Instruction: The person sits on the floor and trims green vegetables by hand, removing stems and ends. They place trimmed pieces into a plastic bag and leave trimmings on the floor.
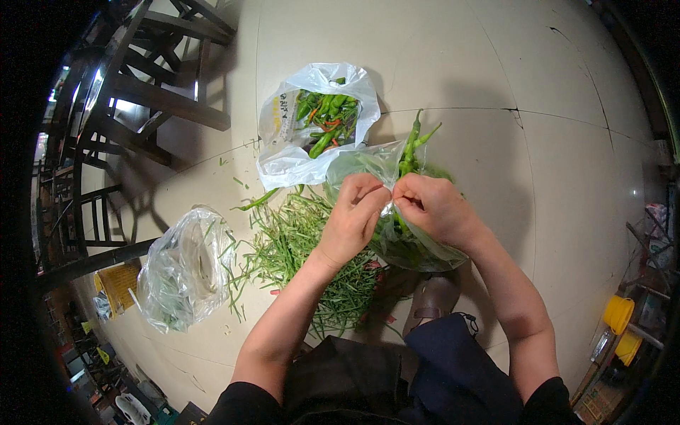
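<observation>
My left hand (353, 215) and my right hand (435, 207) meet fingertip to fingertip, pinching the film of a clear plastic bag (425, 252). Long green peppers (410, 149) lie in and around this bag, their tips rising beyond my right hand. Partly beneath my left hand and forearm spreads a heap of cut green stalks (287, 239). Just beyond the heap stands an open white plastic bag (319, 172) holding green and red peppers (329, 114). One loose green pepper (257, 201) rests between that bag and the heap.
A clear plastic bag (183, 271) with some greens sits at left on the tiled floor (457, 48), near a yellow woven basket (116, 287). Dark wooden furniture (170, 101) stands upper left. Yellow containers (619, 313) are on a rack at far right. My shoe (433, 297) is close below the peppers.
</observation>
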Demonstrator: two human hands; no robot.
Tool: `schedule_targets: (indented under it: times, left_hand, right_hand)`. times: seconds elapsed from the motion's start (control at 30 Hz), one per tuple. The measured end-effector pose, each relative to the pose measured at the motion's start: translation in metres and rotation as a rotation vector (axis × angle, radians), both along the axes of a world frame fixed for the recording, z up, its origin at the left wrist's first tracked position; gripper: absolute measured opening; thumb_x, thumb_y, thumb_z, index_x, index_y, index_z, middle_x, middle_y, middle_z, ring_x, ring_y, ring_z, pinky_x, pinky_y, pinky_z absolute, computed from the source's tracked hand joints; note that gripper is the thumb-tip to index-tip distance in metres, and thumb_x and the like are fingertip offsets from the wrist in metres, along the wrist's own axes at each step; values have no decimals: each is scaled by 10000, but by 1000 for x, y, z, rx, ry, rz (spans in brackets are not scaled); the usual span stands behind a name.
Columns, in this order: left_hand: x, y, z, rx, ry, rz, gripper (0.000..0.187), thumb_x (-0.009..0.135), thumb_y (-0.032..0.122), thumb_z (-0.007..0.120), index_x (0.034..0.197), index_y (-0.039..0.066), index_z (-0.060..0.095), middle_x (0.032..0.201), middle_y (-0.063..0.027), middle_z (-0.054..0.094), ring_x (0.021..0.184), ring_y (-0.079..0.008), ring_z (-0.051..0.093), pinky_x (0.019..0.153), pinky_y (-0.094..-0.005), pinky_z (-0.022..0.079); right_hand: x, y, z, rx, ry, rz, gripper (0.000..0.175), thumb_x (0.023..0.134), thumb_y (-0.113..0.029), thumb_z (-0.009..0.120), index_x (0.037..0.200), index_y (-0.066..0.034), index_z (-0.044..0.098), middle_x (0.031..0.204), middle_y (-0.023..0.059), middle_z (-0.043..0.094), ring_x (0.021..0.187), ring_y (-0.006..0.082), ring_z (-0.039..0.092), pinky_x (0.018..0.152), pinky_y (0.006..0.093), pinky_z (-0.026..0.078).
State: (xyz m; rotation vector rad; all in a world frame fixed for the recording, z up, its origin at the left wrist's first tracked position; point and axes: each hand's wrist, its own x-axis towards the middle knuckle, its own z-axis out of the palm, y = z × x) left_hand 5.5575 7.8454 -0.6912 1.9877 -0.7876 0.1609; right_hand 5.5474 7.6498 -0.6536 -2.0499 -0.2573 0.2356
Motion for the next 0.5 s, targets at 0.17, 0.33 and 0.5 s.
schedule_targets:
  times: [0.17, 0.33, 0.5]
  left_hand:
    - [-4, -2, -3, -33, 15, -17, 291, 791, -99, 637, 1064, -3, 610, 1123, -170, 510, 998, -318, 582, 854, -360, 522]
    - [-6, -3, -3, 16, 3, 3, 278, 804, -96, 629, 1066, -10, 601, 1112, -174, 520, 1001, -323, 583, 855, -365, 522]
    - [-8, -4, 0, 7, 39, 43, 252, 822, -85, 627, 1060, -4, 602, 1110, -167, 526, 1014, -317, 586, 841, -354, 516]
  right_hand:
    - [-7, 2, -8, 7, 7, -77, 116, 823, -70, 653, 891, -18, 574, 719, 137, 610, 616, 242, 610, 597, 345, 486]
    - [-12, 3, -22, 217, 277, -260, 98, 849, -56, 641, 893, -7, 569, 694, 51, 593, 629, 99, 560, 588, 282, 468]
    - [-12, 0, -20, 239, 338, -364, 105, 870, -65, 639, 943, -10, 587, 726, 64, 601, 656, 93, 559, 616, 276, 475]
